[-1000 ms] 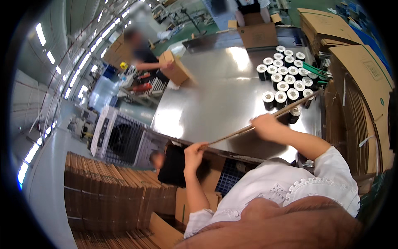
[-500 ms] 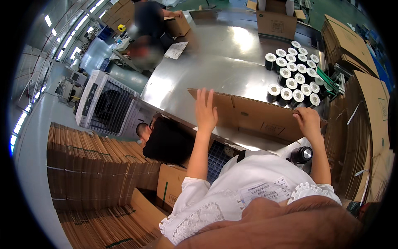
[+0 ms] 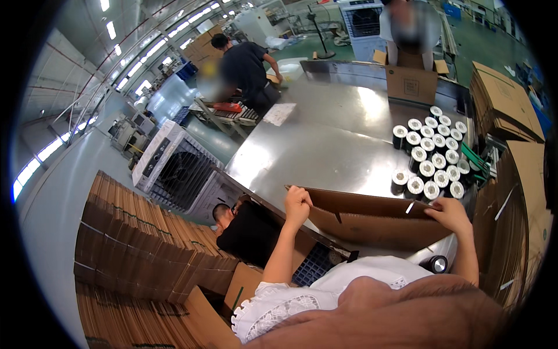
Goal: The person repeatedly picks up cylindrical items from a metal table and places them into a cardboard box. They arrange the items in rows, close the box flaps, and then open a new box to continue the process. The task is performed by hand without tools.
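A brown cardboard carton [image 3: 378,224], long and narrow in outline, stands on edge at the near side of the metal table [image 3: 325,139]. My left hand [image 3: 297,206] is closed on its left end, with the fingers curled over the top edge. At the right end, my right hand [image 3: 452,214] pinches the upper corner, thumb and fingers against the board. Between the hands, slots show in the cardboard. Beyond the right half of the carton stand several dark cylinders [image 3: 430,168] with white round tops. How far the carton's walls are spread, I cannot tell.
A black-lidded bottle [image 3: 437,264] is close to my right forearm. Stacked flat cartons stand at left [image 3: 145,244] and right [image 3: 503,215]. One person crouches by the table's left side [image 3: 250,230]; another works behind an open carton [image 3: 411,84] across it.
My left hand, spread flat against the cardboard before, has closed on its left end. The carton's face has turned, and the printed mark no longer shows. The whole view has shifted.
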`<state>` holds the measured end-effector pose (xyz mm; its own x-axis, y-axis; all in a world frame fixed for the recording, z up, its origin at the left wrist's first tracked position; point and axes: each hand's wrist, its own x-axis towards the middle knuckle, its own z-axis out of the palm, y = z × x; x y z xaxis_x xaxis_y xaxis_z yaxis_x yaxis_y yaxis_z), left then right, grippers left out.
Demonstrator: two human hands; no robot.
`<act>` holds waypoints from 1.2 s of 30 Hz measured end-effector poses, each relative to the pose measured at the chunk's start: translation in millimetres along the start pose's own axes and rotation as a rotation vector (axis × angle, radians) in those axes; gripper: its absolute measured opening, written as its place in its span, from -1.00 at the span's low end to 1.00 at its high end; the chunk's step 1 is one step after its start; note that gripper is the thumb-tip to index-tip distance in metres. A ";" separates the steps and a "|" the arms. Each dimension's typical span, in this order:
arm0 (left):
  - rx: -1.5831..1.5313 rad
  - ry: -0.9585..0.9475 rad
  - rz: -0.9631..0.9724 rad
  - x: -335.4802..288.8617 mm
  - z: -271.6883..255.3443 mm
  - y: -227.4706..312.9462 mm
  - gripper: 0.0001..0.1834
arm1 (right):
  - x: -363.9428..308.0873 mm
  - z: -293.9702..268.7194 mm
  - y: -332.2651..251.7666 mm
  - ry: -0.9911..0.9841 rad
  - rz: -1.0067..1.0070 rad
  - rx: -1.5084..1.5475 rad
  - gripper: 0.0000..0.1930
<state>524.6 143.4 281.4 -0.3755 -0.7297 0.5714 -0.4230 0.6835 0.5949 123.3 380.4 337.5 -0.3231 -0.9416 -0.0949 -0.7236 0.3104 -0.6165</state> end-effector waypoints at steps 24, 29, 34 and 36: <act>-0.078 -1.195 -0.004 61.0 116.2 6.6 -0.66 | 99.0 56.8 52.6 -0.751 0.139 -0.065 -0.62; 0.052 -1.704 -0.113 78.4 65.6 109.5 -0.29 | 110.5 59.5 46.7 -0.783 0.203 -0.066 -0.61; 0.084 -1.583 -0.267 85.4 94.8 99.4 -0.19 | 128.4 74.3 82.3 -0.558 -0.160 0.211 -0.61; 0.318 -1.538 -0.348 88.0 117.5 65.5 -0.31 | 112.9 60.2 72.6 -0.261 0.133 1.021 -0.65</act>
<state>366.9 121.7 304.3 -0.5779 -0.3009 -0.7586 -0.7330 0.6001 0.3203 71.0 288.9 235.0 -0.1334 -0.9447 -0.2996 0.2022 0.2700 -0.9414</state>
